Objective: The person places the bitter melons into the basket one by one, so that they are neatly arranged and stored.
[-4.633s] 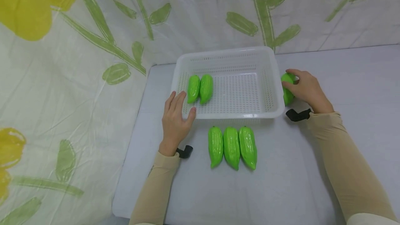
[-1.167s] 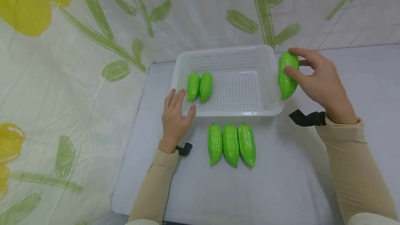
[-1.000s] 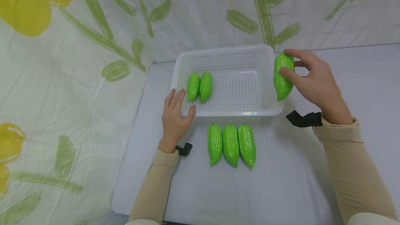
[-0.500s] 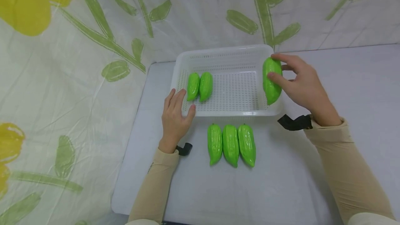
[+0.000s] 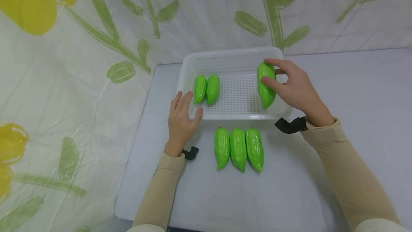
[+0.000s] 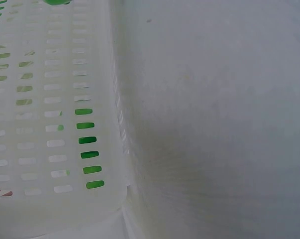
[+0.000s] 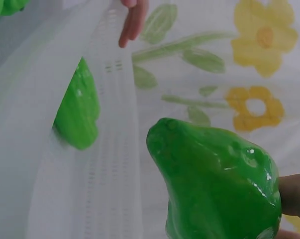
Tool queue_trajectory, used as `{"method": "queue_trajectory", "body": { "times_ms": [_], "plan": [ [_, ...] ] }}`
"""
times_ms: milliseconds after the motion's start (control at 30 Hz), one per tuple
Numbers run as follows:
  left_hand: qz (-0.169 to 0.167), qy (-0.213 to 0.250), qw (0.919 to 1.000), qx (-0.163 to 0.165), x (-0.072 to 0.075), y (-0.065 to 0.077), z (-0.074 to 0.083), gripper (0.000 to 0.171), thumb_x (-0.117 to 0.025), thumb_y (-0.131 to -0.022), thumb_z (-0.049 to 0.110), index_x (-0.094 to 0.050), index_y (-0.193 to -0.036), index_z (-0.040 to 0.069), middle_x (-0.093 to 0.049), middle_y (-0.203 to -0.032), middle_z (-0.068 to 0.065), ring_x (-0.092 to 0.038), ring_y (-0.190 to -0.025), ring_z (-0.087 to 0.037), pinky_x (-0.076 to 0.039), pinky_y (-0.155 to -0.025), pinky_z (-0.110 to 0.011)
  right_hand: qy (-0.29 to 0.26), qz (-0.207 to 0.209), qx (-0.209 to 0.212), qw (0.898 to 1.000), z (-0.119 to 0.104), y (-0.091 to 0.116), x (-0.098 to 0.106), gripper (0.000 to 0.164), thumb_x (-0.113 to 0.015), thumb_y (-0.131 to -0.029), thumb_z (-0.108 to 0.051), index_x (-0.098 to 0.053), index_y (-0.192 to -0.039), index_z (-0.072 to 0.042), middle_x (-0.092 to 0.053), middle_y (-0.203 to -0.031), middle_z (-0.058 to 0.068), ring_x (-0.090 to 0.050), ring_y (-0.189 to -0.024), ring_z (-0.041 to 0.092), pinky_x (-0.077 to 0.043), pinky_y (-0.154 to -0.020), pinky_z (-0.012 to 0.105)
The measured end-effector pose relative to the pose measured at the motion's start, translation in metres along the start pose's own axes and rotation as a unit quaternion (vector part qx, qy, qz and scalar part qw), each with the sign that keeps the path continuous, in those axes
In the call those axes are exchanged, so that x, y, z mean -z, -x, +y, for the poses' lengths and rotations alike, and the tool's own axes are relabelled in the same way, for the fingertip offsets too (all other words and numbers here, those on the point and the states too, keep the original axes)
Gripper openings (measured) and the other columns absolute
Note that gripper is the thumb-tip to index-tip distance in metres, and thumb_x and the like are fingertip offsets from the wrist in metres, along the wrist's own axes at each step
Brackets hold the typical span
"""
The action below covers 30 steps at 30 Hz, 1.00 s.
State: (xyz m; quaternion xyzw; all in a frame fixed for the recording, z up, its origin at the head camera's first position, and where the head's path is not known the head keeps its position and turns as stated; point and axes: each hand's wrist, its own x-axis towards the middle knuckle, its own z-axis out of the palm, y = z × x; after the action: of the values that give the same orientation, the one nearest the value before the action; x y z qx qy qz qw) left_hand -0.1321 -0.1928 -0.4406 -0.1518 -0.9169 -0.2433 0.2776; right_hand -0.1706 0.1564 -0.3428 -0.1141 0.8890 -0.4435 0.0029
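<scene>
In the head view my right hand pinches a glossy green bitter melon between thumb and fingers, over the right part of a white plastic basket. The same bitter melon looms large in the right wrist view. Two more bitter melons lie side by side in the left part of the basket. My left hand is at the basket's front left corner, fingers extended, its fingertips by the rim. The left wrist view shows mainly the slotted basket wall; no left fingers can be made out there.
Three bitter melons lie in a row on the white table, in front of the basket. A flower-printed curtain rises behind the basket and along the left side.
The right hand first gripped the bitter melon right of the basket, then lifted it. Since then it has carried it left, over the rim. The left hand has stayed in place.
</scene>
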Motion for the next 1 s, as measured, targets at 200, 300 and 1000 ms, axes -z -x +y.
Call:
{"method": "queue_trajectory", "body": {
  "times_ms": [200, 300, 1000],
  "plan": [
    [-0.006, -0.004, 1.0000, 0.005, 0.000, 0.001, 0.000, 0.057, -0.055, -0.099, 0.038, -0.059, -0.142, 0.000, -0.064, -0.142, -0.018, -0.045, -0.147, -0.039, -0.041, -0.121, -0.049, 0.014, -0.010, 0.004, 1.000, -0.006, -0.012, -0.002, 0.062, -0.065, -0.101, -0.042, -0.048, -0.157, -0.020, -0.049, -0.158, 0.009, -0.057, -0.134, 0.039, -0.052, -0.095, 0.056],
    [-0.006, -0.004, 1.0000, 0.004, 0.000, 0.001, 0.000, 0.057, -0.055, -0.099, 0.037, -0.059, -0.142, 0.000, -0.064, -0.142, -0.018, -0.045, -0.147, -0.039, -0.040, -0.121, -0.049, 0.021, -0.007, 0.022, 1.000, -0.010, -0.018, -0.003, 0.060, -0.066, -0.102, -0.036, -0.049, -0.156, -0.016, -0.050, -0.157, 0.012, -0.058, -0.132, 0.041, -0.051, -0.098, 0.058],
    [-0.006, 0.000, 0.9999, 0.010, 0.001, 0.000, 0.001, 0.056, -0.056, -0.099, 0.036, -0.059, -0.141, 0.000, -0.064, -0.142, -0.018, -0.045, -0.147, -0.039, -0.042, -0.120, -0.050, 0.010, -0.106, -0.016, 0.994, -0.018, -0.072, -0.018, 0.063, -0.062, -0.102, -0.042, -0.047, -0.157, -0.017, -0.051, -0.156, 0.012, -0.059, -0.133, 0.034, -0.060, -0.088, 0.045]
  ]
}}
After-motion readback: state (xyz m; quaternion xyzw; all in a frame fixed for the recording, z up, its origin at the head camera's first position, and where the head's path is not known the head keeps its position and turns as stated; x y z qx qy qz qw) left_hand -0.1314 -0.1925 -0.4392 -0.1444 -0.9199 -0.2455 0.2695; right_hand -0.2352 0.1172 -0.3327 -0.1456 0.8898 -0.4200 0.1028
